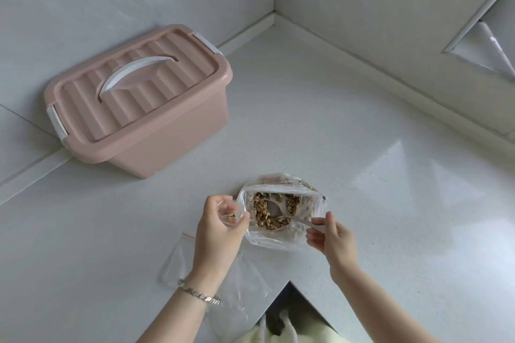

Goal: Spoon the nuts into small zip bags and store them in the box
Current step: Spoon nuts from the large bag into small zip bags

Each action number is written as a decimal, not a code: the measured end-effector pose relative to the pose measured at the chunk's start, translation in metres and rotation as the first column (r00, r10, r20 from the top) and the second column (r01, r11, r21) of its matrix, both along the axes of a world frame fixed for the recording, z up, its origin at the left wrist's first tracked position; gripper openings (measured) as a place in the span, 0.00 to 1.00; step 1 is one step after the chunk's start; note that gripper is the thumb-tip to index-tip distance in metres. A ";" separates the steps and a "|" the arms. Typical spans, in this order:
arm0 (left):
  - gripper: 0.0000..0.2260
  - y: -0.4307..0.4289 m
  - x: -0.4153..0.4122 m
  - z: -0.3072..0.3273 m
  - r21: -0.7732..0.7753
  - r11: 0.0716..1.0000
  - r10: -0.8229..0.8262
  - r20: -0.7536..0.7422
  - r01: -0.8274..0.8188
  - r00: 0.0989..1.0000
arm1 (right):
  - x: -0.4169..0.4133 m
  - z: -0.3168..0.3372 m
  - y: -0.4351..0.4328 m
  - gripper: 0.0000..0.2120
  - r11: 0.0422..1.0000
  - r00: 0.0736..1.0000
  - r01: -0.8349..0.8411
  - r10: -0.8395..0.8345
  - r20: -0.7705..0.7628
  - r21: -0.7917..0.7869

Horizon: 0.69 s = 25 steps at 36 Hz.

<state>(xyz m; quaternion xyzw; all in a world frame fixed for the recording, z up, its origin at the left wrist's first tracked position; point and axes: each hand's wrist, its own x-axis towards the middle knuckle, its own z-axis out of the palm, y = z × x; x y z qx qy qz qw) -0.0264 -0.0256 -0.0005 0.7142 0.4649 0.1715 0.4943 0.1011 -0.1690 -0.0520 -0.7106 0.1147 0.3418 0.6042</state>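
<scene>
A large clear plastic bag (292,238) lies open on the white counter, with chopped walnuts (266,218) inside. A white spoon (274,209) has its bowl down among the nuts. My right hand (331,237) pinches the spoon's handle at the bag's right edge. My left hand (218,225) grips a small zip bag (231,214) held open just left of the big bag; a few nut pieces show inside it. A pink storage box (139,103) with a white handle stands at the back left, its lid on.
More small clear zip bags (178,259) lie flat on the counter (362,175) under my left forearm. Walls meet in a corner behind. The counter's front edge has a notch near my body.
</scene>
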 end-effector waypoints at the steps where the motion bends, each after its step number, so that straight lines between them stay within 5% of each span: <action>1: 0.16 0.000 0.001 0.000 0.001 1.000 -0.005 -0.001 0.005 1.000 | 0.001 0.000 -0.002 0.18 0.999 0.997 0.033 -0.032 -0.063 0.012; 8: 0.16 -0.002 0.005 0.000 0.037 0.998 -0.042 -0.021 0.043 0.999 | 0.010 0.010 -0.017 0.18 0.988 0.974 0.136 -0.120 -0.193 0.072; 25: 0.14 -0.017 0.041 -0.004 0.095 0.976 -0.185 -0.110 0.195 0.977 | 0.026 0.100 -0.026 0.20 0.988 0.980 0.062 -0.088 0.180 0.142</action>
